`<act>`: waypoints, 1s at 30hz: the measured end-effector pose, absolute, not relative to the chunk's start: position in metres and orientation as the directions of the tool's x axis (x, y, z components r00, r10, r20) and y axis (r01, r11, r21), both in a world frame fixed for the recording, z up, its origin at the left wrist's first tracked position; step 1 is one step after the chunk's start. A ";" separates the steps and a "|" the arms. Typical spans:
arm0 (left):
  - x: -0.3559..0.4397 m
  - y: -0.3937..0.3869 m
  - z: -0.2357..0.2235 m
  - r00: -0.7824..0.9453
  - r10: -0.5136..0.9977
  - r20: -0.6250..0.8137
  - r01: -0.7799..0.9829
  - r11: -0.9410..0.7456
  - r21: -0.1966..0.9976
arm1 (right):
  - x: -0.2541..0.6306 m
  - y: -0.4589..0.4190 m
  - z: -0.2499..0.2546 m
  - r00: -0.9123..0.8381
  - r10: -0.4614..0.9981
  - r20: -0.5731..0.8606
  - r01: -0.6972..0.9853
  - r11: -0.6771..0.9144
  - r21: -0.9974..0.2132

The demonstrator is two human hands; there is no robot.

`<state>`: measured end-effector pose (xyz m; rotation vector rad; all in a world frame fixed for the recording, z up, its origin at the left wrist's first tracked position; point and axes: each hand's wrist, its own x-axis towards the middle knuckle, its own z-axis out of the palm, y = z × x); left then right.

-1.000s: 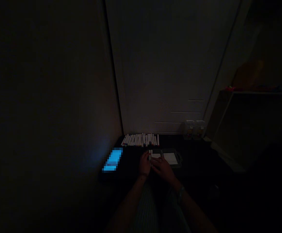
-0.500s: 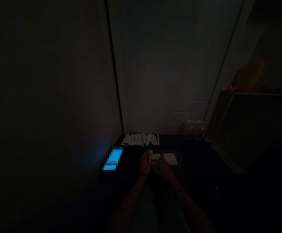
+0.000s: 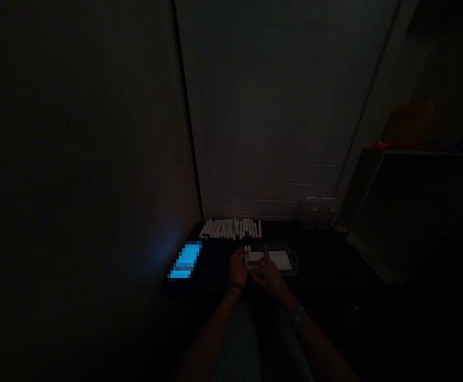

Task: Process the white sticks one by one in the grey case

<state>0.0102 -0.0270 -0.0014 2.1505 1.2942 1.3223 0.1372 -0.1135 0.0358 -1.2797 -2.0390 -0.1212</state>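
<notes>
In the dim head view, my left hand point(image 3: 238, 269) is closed around the side of two upright white markers point(image 3: 247, 249) at the left part of a clear plastic case point(image 3: 293, 253). My right hand point(image 3: 270, 277) reaches in from the right, its finger and thumb stretched towards the lower part of these markers. Whether the right fingertips press on them is too dark to tell. The case lies open, with a white sheet or panel point(image 3: 280, 260) in its right part and another pale area behind my right fingers.
Many white markers point(image 3: 231, 229) with coloured ends lie in a row at the back of the dark table. A glowing, pixelated phone-like screen point(image 3: 186, 260) lies at left. Two clear packages point(image 3: 321, 213) stand at the back right, before a pale door-like panel point(image 3: 263, 132).
Both hands keep almost the same place on the markers and case. The picture has grown slightly darker in the upper right.
</notes>
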 end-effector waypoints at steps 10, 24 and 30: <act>0.012 -0.024 -0.002 0.232 0.812 0.536 0.614 -0.549 0.566 | 0.136 -0.111 0.033 -0.245 0.755 0.608 0.823 0.494 -0.282; 0.011 -0.016 -0.008 0.236 0.823 0.517 0.598 -0.542 0.590 | 0.135 -0.112 0.036 -0.248 0.775 0.581 0.827 0.481 -0.290; 0.007 -0.016 -0.006 0.171 0.845 0.506 0.530 -0.512 0.676 | 0.134 -0.113 0.040 -0.290 0.763 0.577 0.811 0.517 -0.275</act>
